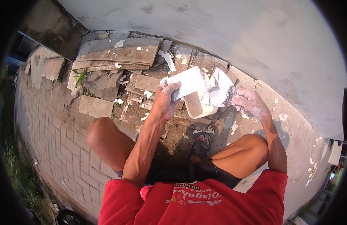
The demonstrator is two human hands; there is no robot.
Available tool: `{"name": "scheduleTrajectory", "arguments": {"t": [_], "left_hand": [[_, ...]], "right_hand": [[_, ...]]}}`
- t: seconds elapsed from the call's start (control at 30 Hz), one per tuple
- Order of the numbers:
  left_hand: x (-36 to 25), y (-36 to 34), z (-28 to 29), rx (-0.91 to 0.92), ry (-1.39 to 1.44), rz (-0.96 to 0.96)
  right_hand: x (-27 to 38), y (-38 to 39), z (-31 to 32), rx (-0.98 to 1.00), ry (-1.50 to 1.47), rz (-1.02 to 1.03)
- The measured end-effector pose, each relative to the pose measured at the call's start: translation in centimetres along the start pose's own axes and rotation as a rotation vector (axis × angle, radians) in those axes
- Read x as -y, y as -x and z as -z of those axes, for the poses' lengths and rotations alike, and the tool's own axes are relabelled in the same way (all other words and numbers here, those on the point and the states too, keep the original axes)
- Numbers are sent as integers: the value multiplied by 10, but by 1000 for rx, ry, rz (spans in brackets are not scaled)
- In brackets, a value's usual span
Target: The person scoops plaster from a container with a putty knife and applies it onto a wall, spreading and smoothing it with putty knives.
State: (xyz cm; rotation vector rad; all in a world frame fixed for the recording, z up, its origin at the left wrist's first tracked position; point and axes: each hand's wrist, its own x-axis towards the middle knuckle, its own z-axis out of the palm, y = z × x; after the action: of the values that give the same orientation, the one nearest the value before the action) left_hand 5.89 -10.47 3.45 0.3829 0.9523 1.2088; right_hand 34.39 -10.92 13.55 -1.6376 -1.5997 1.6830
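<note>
We see the left hand [166,98] gripping the near-left end of a white board [190,81], thumb on top, the rest of the fingers mostly hidden underneath. Right hand [252,103]: fingers and thumb pinched on the right edge of a white sheet [221,89] with dark smudges, its left side ragged and lumpy. Board and sheet are both up between the two sets of fingers; we can't tell if they touch where they meet. We have an open cream tub [194,106] just below that spot, right of the left fingers and left of the right ones, partly covered by the sheet. We note pale dust on both hands. Beyond the left fingers we get a stack of planks [119,51], loose, dirty; left of those fingers, a single flat slab [96,106] and, farther out, a green plant [80,77]. White flakes lie around, one long flake [167,60] just past the left fingers. We mark a pale wall [255,41] beyond the right fingers, and a sandal [200,146] on a foot, nearer the body than either hand's fingers.
</note>
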Motion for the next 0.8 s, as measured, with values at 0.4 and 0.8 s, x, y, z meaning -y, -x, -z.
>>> {"name": "scheduleTrajectory", "arguments": {"t": [0.4, 0.8], "left_hand": [[10, 5, 10, 290, 303, 157], [24, 3, 28, 220, 80, 39]], "right_hand": [[0, -11, 1, 34, 249, -4], [2, 8, 0, -22, -41, 162]]}}
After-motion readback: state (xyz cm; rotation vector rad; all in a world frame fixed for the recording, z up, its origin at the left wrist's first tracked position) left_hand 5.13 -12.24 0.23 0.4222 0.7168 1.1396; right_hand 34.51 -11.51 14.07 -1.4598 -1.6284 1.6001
